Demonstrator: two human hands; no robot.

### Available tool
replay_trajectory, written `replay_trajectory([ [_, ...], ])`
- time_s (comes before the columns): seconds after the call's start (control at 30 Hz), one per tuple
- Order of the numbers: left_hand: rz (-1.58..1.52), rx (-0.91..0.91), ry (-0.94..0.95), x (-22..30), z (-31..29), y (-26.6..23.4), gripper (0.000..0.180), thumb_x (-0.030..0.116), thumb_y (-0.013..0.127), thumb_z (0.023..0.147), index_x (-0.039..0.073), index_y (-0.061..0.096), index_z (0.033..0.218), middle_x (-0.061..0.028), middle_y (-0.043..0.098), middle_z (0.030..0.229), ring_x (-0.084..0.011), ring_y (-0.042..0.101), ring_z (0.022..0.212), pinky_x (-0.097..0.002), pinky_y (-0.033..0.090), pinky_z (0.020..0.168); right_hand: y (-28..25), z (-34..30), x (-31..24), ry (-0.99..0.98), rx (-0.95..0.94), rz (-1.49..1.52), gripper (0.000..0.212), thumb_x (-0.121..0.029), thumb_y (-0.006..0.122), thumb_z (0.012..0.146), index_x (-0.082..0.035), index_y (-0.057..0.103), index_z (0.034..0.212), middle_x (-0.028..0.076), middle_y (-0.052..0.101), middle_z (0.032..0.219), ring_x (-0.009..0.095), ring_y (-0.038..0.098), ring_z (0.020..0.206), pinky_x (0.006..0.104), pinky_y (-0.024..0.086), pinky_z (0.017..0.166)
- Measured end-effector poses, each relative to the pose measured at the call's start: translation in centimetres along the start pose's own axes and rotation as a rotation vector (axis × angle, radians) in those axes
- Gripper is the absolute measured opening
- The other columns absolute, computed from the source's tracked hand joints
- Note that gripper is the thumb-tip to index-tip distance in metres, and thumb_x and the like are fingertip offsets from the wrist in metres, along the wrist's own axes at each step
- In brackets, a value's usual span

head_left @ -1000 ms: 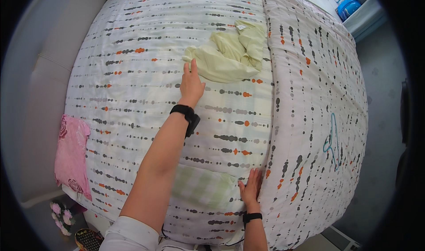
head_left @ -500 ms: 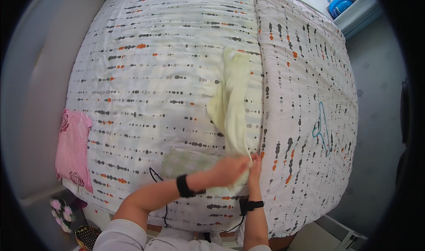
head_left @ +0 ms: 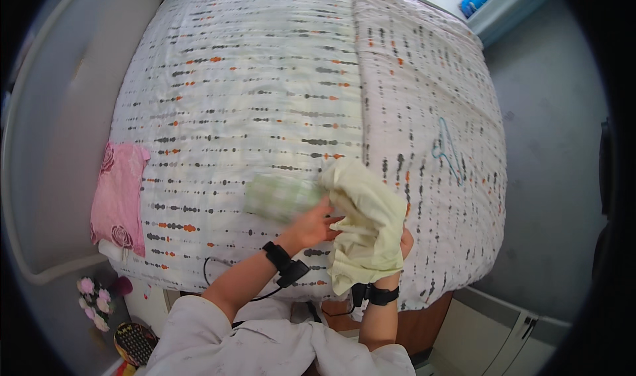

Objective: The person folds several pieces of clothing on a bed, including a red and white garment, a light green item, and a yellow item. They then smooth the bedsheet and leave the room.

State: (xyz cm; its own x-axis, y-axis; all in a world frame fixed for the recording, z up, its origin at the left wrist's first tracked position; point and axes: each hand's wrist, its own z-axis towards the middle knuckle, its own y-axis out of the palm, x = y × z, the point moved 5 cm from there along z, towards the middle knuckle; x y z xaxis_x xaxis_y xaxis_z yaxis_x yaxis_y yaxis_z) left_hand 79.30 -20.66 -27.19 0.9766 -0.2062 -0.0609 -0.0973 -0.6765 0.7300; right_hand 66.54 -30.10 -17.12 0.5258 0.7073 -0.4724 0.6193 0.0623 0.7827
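A soft pale yellow garment [head_left: 368, 227] hangs bunched and partly draped over my right hand [head_left: 407, 242]. That hand is closed at the garment's right side, and the cloth covers most of its fingers. My left hand [head_left: 315, 225] is just left of the garment with its fingers apart, their tips reaching the garment's edge. Beyond my left hand is a green-and-white checked cloth [head_left: 281, 197], smeared by motion. Whether the left thumb touches the checked cloth, I cannot tell.
Beneath everything lies a bed with a dotted white sheet [head_left: 218, 111] and a folded quilt [head_left: 424, 84] along its right. On the quilt rests a blue hanger [head_left: 447, 152]. A pink pillow [head_left: 119, 197] sits at the left edge, near pink flowers [head_left: 95, 303]. Black cords trail from my wrist straps.
The pale yellow garment, stretched out away from me before, is now gathered close at my hands. My left hand has come off it and spread its fingers. The view has shifted too.
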Motion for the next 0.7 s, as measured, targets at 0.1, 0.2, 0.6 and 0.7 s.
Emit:
replay_trajectory([
  [0.1, 0.256, -0.282, 0.092, -4.6, -1.2, 5.4, 0.025, 0.02, 0.052, 0.092, 0.002, 0.054, 0.109, -0.0035, 0.061, 0.087, -0.0122, 0.061, 0.077, -0.0263, 0.05, 0.065, -4.5, -4.8, -4.9, -0.119, -0.063, 0.009, 0.052, -0.007, 0.036, 0.076, 0.0, 0.041, 0.127, 0.022, 0.05, 0.122, 0.033, 0.051, 0.11, 0.0394, 0.041, 0.096],
  [0.2, 0.482, -0.389, 0.293, -8.1, -3.0, 9.2, 0.024, 0.021, 0.053, 0.092, 0.003, 0.054, 0.109, -0.0033, 0.061, 0.093, -0.011, 0.06, 0.078, -0.0254, 0.049, 0.065, -12.6, -10.1, -12.4, -0.396, 0.233, -0.15, 0.038, -0.004, 0.043, 0.076, -0.002, 0.05, 0.114, 0.017, 0.056, 0.109, 0.029, 0.057, 0.093, 0.0377, 0.049, 0.082],
  [0.6, 1.179, -0.252, 0.307, -20.6, -7.4, 10.2, 0.02, 0.021, 0.058, 0.089, 0.004, 0.061, 0.082, 0.0051, 0.051, 0.07, -0.0037, 0.042, 0.064, -0.0211, 0.035, 0.056, -7.0, -20.1, -4.8, -0.222, 0.162, -0.975, 0.04, -0.011, 0.066, 0.078, -0.005, 0.05, 0.113, 0.006, 0.053, 0.109, 0.017, 0.052, 0.099, 0.0297, 0.045, 0.08],
  [0.7, 1.391, -0.384, 0.617, -20.3, -9.6, 11.0, 0.026, 0.019, 0.059, 0.088, 0.002, 0.055, 0.068, 0.0074, 0.04, 0.062, -0.0025, 0.033, 0.058, -0.0221, 0.028, 0.05, -7.0, -21.5, -6.7, -0.324, 0.111, -1.284, 0.035, -0.01, 0.066, 0.077, -0.006, 0.052, 0.108, 0.005, 0.054, 0.103, 0.013, 0.052, 0.09, 0.0269, 0.045, 0.073],
])
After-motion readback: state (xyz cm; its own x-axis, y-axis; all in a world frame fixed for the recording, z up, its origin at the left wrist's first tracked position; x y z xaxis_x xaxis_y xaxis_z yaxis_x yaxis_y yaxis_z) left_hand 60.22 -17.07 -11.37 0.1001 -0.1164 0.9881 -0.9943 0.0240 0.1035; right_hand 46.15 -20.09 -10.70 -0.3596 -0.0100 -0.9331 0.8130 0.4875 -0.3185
